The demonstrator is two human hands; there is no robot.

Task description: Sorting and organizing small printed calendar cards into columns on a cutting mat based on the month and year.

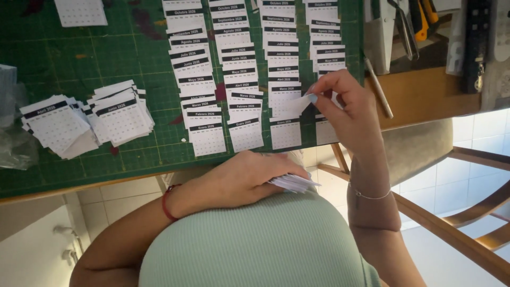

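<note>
Near the centre right of the frame the right hand point(342, 103) pinches a single small white calendar sheet point(298, 104) between thumb and fingertips, holding it just above the lower ends of the paper columns. Its fingers are closed on the sheet's right edge, and a thin bracelet point(366, 195) circles the wrist below. Lower, at the middle of the frame, the left hand point(241, 178) rests against the person's pale green top point(265, 244), its fingers curled around a small stack of the same sheets point(294, 183) that sticks out to the right of the knuckles; a red cord point(166, 203) sits on that wrist. Four columns of overlapping calendar sheets point(239, 79) run from the top centre of the frame down to the table's near edge, each sheet white with a dark header band. They lie on a green cutting mat point(106, 53) with a printed grid, which fills the upper left and centre. At the left, two loose piles of sheets point(87, 119) lean side by side on the mat. In the upper right, tools point(414, 21) lie on a wooden surface, and a wooden chair point(457, 175) stands at the lower right over white floor tiles.
</note>
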